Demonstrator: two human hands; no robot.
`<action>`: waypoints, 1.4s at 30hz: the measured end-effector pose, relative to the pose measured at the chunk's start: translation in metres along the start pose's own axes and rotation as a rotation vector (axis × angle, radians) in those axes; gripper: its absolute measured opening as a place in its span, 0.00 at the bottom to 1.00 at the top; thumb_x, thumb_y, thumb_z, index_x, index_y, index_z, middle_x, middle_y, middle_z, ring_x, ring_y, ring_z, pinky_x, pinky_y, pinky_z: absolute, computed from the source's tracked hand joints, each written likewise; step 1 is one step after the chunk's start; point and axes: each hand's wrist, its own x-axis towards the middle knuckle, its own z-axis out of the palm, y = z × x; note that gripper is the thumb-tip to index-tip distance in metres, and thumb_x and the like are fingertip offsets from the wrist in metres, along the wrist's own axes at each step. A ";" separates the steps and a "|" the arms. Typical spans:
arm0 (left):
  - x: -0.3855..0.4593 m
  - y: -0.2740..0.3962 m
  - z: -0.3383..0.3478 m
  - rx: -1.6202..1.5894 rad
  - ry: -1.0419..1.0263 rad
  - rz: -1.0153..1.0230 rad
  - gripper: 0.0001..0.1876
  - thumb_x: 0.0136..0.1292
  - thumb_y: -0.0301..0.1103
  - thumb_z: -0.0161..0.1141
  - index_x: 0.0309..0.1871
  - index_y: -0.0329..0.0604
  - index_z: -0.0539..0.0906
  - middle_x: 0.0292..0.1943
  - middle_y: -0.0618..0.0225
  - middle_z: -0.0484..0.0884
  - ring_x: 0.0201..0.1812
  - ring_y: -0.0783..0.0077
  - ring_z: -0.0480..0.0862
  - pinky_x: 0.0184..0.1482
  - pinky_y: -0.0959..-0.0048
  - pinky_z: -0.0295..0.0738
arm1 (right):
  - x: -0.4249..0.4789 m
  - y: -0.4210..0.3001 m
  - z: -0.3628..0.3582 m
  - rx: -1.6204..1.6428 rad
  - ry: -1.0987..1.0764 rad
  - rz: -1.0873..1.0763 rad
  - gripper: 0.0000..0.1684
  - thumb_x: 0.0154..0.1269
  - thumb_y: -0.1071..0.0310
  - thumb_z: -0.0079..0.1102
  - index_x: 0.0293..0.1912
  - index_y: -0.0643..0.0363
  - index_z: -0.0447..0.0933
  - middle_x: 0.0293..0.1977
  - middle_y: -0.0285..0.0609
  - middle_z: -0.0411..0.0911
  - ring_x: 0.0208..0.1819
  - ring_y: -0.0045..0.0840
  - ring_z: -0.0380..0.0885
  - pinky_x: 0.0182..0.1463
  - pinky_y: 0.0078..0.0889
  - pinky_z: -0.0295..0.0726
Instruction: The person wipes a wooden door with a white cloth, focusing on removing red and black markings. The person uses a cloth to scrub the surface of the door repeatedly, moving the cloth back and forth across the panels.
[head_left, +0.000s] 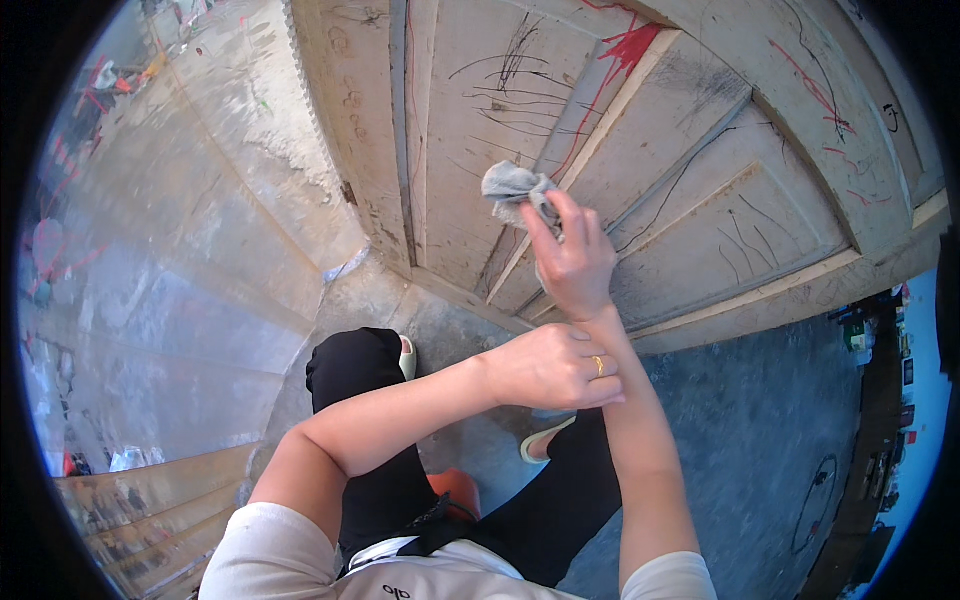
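Observation:
My right hand (574, 259) pinches a crumpled grey-white cloth (517, 187) at the face of a cream panelled door (487, 142). Black scribbles and red streaks mark the door's panels. Across my right forearm lies my left hand (559, 367), its fingers curled and touching the skin near the wrist. A gold ring (598, 366) is on one of its fingers. I see no object in the left hand, though its palm side is hidden.
An orange-red seat (457, 491) shows between my legs on the concrete floor (720, 420). At left hangs a clear plastic sheet (202, 330), with rough ground behind it. A dark loop (814, 506) lies at right, near a long, dark piece of furniture (874, 450).

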 end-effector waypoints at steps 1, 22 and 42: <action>0.001 0.000 -0.001 0.000 0.005 0.003 0.12 0.61 0.36 0.69 0.27 0.44 0.77 0.24 0.73 0.73 0.27 0.75 0.79 0.27 0.74 0.75 | -0.003 -0.004 0.004 0.031 -0.036 -0.004 0.25 0.53 0.74 0.68 0.52 0.46 0.86 0.53 0.36 0.77 0.42 0.29 0.78 0.37 0.29 0.83; -0.002 -0.003 -0.001 -0.001 0.017 -0.019 0.14 0.60 0.36 0.70 0.26 0.43 0.75 0.25 0.70 0.78 0.28 0.70 0.83 0.28 0.71 0.78 | -0.081 -0.040 0.087 -0.007 -0.396 -0.301 0.15 0.54 0.64 0.63 0.45 0.48 0.84 0.55 0.35 0.77 0.47 0.24 0.76 0.36 0.23 0.78; 0.002 -0.006 0.002 0.010 0.065 0.020 0.14 0.60 0.36 0.70 0.26 0.44 0.75 0.22 0.74 0.73 0.24 0.74 0.78 0.25 0.74 0.74 | 0.003 -0.024 0.043 0.034 -0.079 -0.126 0.20 0.54 0.68 0.65 0.49 0.44 0.86 0.53 0.32 0.76 0.43 0.24 0.76 0.37 0.25 0.81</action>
